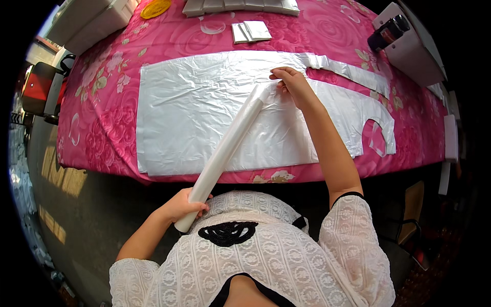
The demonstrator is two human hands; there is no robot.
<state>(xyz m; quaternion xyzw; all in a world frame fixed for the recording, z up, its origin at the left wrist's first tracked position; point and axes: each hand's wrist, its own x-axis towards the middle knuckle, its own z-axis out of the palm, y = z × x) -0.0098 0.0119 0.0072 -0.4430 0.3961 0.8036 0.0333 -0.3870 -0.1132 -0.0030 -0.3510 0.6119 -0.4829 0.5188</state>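
My left hand [185, 203] wraps its fingers around the near end of the long white plastic roll [225, 151], angling it over the pink floral counter [102, 102]; my right hand [292, 84] pinches the roll's far end to the flat translucent plastic apron sheet [204, 112].

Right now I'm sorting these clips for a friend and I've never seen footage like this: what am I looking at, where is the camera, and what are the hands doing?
There is one picture, taken by a wide fisheye camera worn on a person's head and looking down, so straight edges bend near the rim. No machine is here: both bare hands belong to the wearer, whose white lace top fills the bottom.

The left hand grips the near end of a long white roll of thin plastic. The right hand reaches forward and touches the roll's far end, where it meets a flat translucent plastic sheet cut in an apron-like shape.

The sheet lies on a table covered by a pink flowered cloth. Farther back lie small folded white packets and a yellow round lid.
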